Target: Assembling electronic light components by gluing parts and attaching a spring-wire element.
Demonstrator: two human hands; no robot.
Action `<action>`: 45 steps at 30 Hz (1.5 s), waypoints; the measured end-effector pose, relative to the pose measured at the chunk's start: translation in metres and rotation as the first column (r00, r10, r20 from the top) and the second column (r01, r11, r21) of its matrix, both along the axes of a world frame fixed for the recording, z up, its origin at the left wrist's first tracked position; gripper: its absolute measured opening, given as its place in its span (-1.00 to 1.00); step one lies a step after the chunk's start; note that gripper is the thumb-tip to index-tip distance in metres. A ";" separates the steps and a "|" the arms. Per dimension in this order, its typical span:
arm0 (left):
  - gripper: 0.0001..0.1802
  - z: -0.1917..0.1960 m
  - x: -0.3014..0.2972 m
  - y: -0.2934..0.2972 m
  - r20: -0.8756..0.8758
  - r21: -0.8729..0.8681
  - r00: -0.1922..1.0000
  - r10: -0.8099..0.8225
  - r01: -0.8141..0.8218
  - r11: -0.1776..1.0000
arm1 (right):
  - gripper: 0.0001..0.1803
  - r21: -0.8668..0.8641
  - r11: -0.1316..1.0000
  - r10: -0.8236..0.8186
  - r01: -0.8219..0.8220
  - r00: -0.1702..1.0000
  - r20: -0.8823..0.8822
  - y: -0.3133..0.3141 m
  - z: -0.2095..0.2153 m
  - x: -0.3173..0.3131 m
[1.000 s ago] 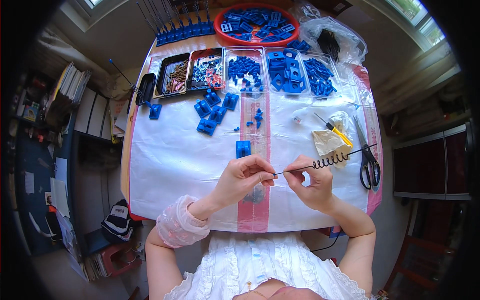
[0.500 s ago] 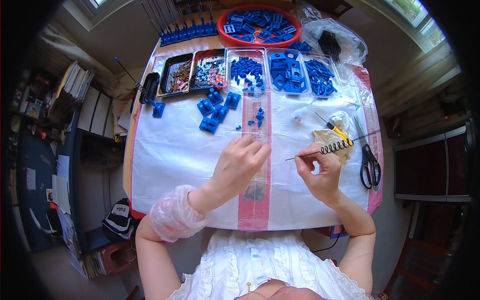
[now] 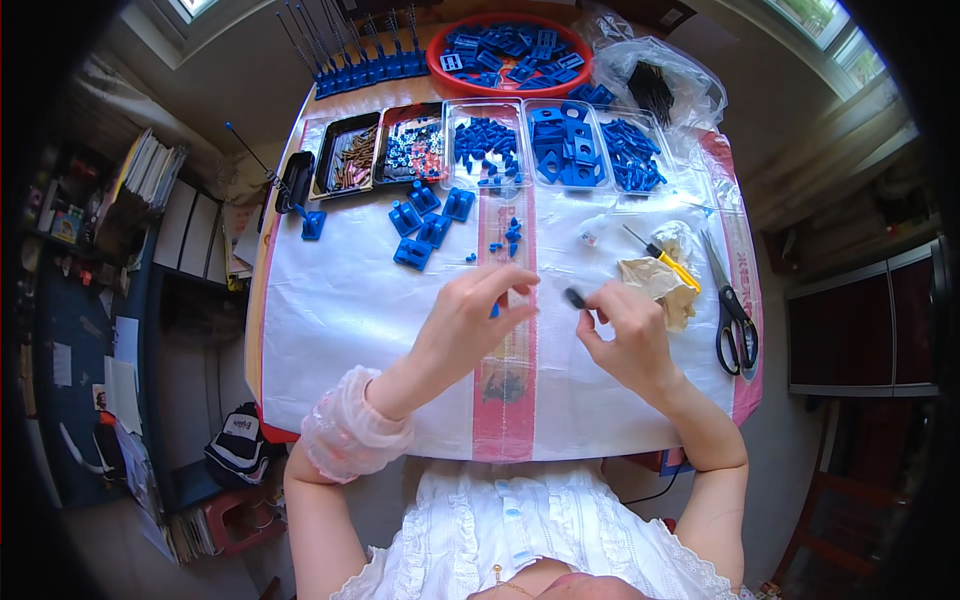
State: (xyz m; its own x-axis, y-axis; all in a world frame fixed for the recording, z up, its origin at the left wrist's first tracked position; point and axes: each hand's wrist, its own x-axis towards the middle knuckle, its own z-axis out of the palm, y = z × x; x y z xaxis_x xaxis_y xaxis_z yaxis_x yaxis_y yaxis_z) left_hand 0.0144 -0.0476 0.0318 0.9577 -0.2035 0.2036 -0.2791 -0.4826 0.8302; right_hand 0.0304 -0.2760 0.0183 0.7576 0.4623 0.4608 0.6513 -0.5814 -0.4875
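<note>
My left hand (image 3: 465, 325) reaches across the table's white sheet (image 3: 340, 320), its fingers and thumb pinching a small blue block (image 3: 494, 311) that is mostly hidden beneath them. To its right, my right hand (image 3: 625, 335) pinches a thin dark rod with a coil spring (image 3: 575, 297). The rod points toward the camera, so only its dark end shows past the fingertips. A narrow gap separates the two hands.
Loose blue blocks (image 3: 425, 225) lie behind my left hand. Trays of parts (image 3: 480, 145), a red bowl of blue pieces (image 3: 510, 50) and a row of blue bases with rods (image 3: 365, 65) line the far edge. Scissors (image 3: 735, 320), a yellow-handled tool (image 3: 665, 262) on a cloth and a plastic bag (image 3: 660, 85) sit at right.
My left hand let go of the spring rod and moved forward onto the blue block. My right hand drew the rod inward and turned it end-on.
</note>
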 end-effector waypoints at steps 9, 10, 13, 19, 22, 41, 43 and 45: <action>-0.45 -0.027 -0.019 0.040 0.023 0.134 0.984 0.178 -0.179 0.975 | -0.81 -0.159 0.977 0.160 -0.141 0.980 0.114 0.016 -0.006 -0.013; -0.46 -0.032 -0.015 0.042 0.043 0.153 0.988 0.151 -0.156 0.976 | -0.81 -0.154 0.977 0.165 -0.146 0.980 0.114 0.017 -0.006 -0.014; -0.50 -0.037 -0.008 0.041 0.056 0.217 0.993 0.102 -0.112 0.970 | -0.81 -0.154 0.976 0.171 -0.152 0.978 0.117 0.017 -0.007 -0.014; -0.61 -0.037 0.003 0.052 -0.053 0.225 0.994 0.091 -0.077 0.971 | -0.81 -0.149 0.981 0.146 -0.128 0.982 0.122 0.015 -0.007 -0.012; -0.63 -0.031 0.005 0.061 -0.150 0.150 0.989 0.014 0.009 0.989 | -0.81 -0.147 0.982 0.139 -0.121 0.983 0.118 0.013 -0.007 -0.011; -0.58 -0.030 0.005 0.064 -0.133 0.048 0.990 0.050 -0.044 0.998 | -0.83 -0.138 0.987 0.094 -0.077 0.988 0.119 0.010 -0.009 -0.007; -0.68 -0.035 0.004 0.062 -0.153 0.037 0.983 0.105 -0.101 0.994 | -0.83 -0.136 0.988 0.094 -0.077 0.988 0.124 0.011 -0.008 -0.007; -0.80 -0.042 0.002 0.059 -0.208 -0.042 0.968 0.143 -0.155 0.987 | -0.83 -0.136 0.988 0.095 -0.078 0.988 0.125 0.011 -0.008 -0.007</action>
